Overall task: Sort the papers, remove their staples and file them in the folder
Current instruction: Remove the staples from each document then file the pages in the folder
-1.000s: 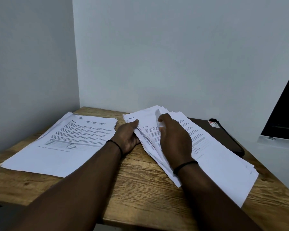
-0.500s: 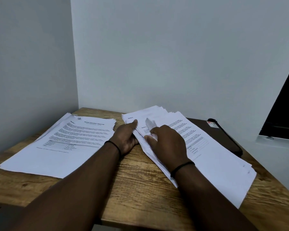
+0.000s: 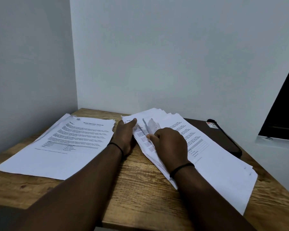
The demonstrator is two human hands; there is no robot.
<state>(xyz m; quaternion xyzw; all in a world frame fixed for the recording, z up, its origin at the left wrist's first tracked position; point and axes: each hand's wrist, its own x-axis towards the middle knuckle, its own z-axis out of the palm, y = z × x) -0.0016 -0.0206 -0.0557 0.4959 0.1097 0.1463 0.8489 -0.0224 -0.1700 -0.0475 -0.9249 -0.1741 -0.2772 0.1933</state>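
Left hand [image 3: 125, 135] rests with fingers straight against the left edge of the fanned paper stack [image 3: 207, 155] on the table [image 3: 140, 189]. Right hand [image 3: 170, 144], fingers curled, pinches lifted sheets; a dark folder [image 3: 223, 139] lies behind the stack.

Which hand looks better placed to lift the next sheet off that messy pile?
The right hand, probably: its fingers already curl under raised sheets of the fanned stack. The left hand lies along the stack's left edge, steadying it.

Wooden table [image 3: 140, 189], white corner walls [image 3: 157, 55]
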